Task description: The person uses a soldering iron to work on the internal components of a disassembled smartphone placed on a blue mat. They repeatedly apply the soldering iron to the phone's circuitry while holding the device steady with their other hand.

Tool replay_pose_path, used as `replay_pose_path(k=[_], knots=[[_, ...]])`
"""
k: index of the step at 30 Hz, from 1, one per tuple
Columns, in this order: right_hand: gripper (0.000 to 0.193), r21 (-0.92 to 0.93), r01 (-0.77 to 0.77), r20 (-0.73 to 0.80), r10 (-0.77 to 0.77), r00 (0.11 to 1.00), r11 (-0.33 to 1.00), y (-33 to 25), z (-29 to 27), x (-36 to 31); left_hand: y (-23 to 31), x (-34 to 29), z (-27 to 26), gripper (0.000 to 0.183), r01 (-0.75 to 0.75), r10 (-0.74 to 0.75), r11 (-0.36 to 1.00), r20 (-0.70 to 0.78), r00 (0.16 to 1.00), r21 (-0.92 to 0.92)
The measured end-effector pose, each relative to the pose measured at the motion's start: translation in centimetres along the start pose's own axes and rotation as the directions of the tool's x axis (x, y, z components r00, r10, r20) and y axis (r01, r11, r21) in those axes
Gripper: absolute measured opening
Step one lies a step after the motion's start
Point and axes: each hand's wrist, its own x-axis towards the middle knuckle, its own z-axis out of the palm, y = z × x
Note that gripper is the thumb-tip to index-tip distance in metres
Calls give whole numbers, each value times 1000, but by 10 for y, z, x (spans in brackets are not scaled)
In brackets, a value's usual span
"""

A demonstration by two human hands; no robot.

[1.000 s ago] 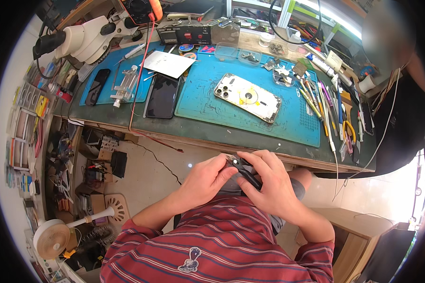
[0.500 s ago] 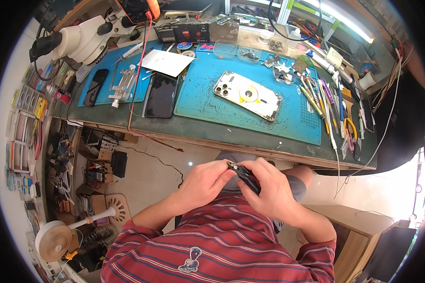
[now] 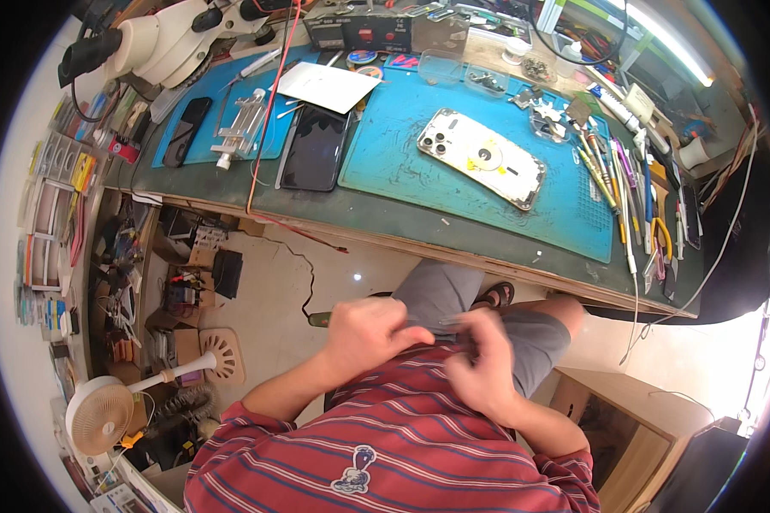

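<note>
The left hand (image 3: 366,333) is raised over the lap with fingers curled and thumb pointing at the right hand (image 3: 481,363), whose bent fingers blur around a dark object (image 3: 468,344); I cannot tell whether either hand grips anything. Beyond them, a white phone (image 3: 482,159) lies on the blue mat (image 3: 393,162), behind which one clear box (image 3: 486,82) holds small dark parts and another (image 3: 549,128) silvery pieces.

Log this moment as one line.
left hand: blurred, grip unclear | right hand: blurred, grip unclear | white phone: back side up on blue mat
</note>
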Motion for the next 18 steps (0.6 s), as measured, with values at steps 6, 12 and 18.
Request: replay_pose_path(k=[6, 12, 18], knots=[[52, -458, 159, -64, -211, 975, 875, -6, -38, 21, -51, -39, -6, 38, 291, -293, 956, -97, 951, -34], [44, -717, 420, 246, -361, 899, 557, 0, 23, 35, -6, -3, -32, 28, 440, -379, 748, 224, 898, -497], [42, -751, 550, 383, -437, 813, 366, 2, 33, 39, -27, -9, -26, 17, 704, -531, 536, 462, 710, -466]])
